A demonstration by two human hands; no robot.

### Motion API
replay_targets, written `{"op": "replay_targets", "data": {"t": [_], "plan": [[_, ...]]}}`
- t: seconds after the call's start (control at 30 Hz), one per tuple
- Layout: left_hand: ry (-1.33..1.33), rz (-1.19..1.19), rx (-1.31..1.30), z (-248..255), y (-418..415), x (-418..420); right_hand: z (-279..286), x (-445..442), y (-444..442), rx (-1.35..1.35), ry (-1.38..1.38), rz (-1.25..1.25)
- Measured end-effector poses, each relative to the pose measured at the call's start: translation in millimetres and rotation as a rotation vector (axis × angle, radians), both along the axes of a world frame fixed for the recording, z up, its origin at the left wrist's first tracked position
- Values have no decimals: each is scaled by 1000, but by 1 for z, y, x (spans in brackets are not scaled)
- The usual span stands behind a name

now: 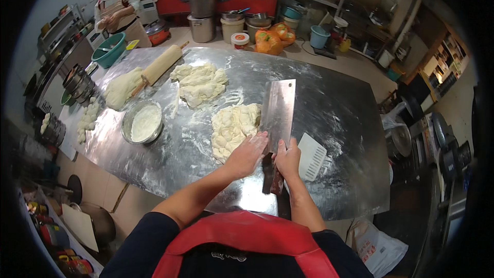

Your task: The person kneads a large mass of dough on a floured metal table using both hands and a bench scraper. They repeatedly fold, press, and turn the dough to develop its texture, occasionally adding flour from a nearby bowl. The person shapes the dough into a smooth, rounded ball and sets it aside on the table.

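My right hand (288,160) grips the dark wooden handle of a broad Chinese cleaver (280,110). The blade points away from me and lies along the right side of a lumpy slab of pale dough (232,125). My left hand (247,155) is stretched out at the dough's near right corner, its fingertips by the blade's lower left edge; it holds nothing. Right of the cleaver, a white plastic dough scraper (310,154) with slots lies on the floured steel table (347,123). A second rough dough mass (200,85) sits farther back.
Left on the table are a metal bowl of flour (146,121), a large rolling pin (162,63), smooth dough (121,88), small dough pieces (88,117) and a green basin (110,52). A person (117,11) stands at the far left corner. Steel pots (202,15) stand behind.
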State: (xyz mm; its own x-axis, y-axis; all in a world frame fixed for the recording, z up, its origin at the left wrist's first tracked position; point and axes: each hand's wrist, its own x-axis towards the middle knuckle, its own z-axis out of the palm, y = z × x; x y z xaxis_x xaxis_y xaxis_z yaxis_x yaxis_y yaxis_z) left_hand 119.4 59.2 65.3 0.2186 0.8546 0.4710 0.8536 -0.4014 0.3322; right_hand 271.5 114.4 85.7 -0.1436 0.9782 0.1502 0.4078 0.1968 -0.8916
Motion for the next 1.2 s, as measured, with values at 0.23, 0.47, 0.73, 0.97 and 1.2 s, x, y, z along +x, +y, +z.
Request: {"op": "replay_targets", "data": {"t": [0.23, 0.47, 0.73, 0.97, 1.2], "plan": [[96, 293, -138, 1, -21, -6, 4, 6, 21, -14, 123, 32], [-612, 485, -233, 52, -36, 38, 7, 1, 1, 509, -206, 346], [-1242, 978, -29, 33, -124, 18, 21, -57, -58, 1055, -474, 966], [-1438, 1212, 614, 6, -214, 14, 23, -80, -118, 713, -521, 1239], [-1531, 1333, 629, 5, -302, 28, 11, -100, -196, 903, -547, 1464]]}}
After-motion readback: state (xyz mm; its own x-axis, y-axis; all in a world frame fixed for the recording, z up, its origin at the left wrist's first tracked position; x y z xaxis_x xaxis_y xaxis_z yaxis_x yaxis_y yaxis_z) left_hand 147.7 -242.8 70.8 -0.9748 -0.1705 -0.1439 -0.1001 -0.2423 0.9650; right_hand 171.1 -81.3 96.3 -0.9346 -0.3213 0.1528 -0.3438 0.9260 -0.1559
